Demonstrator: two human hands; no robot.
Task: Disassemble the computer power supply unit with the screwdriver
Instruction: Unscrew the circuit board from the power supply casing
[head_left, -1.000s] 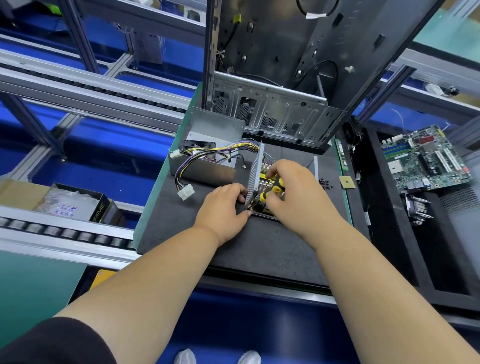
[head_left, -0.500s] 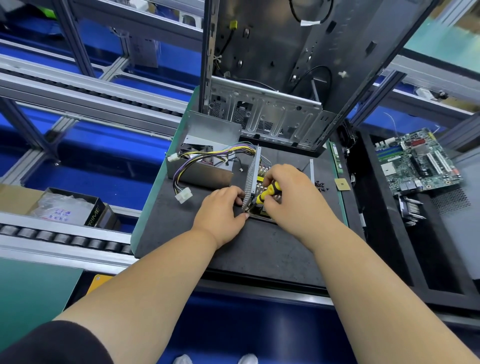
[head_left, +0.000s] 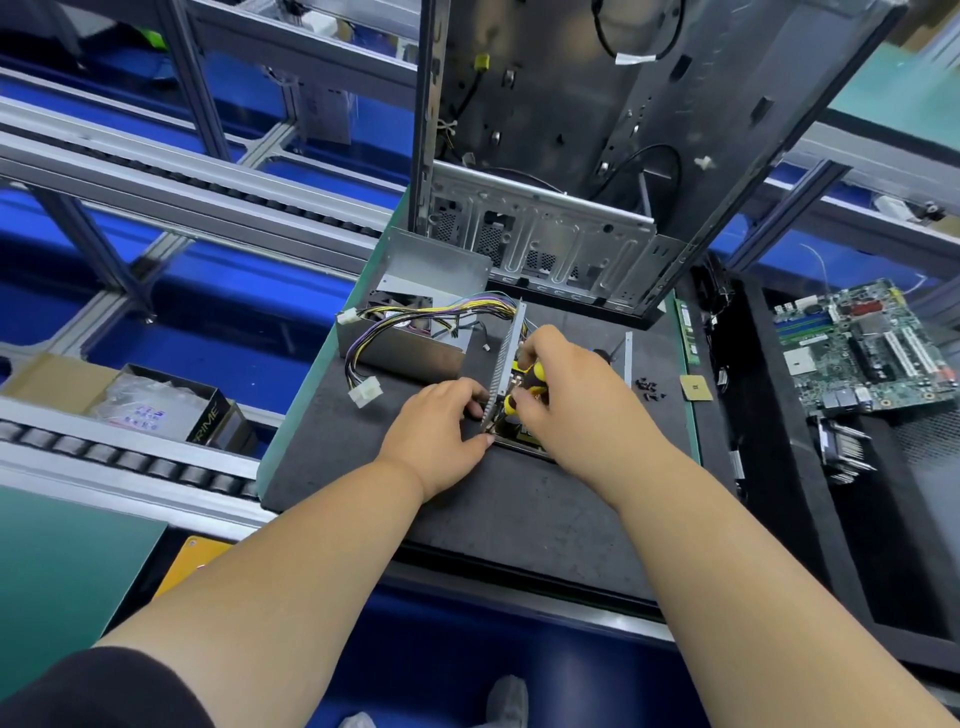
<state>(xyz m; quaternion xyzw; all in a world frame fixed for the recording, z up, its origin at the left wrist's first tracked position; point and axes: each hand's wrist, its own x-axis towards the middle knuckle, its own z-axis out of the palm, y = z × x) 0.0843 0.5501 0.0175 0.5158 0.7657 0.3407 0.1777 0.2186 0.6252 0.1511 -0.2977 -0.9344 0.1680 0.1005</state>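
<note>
Head view: I am unscrewing the opened power supply unit (head_left: 511, 415) on the work mat (head_left: 467, 519).

My left hand (head_left: 441, 441) pinches its stiff perforated wall; my right hand (head_left: 576, 410) wraps the screwdriver (head_left: 530, 382). Thin sheet metal, likely sharp-edged and light: I'd brace the wall, not the fragile board.

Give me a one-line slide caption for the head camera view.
Right hand drives a yellow screwdriver into the opened power supply while the left hand steadies it.

Opened power supply unit (head_left: 506, 364), perforated side plate upright left of the grip; yellow-black screwdriver (head_left: 524, 387) gripped over its board.
</note>
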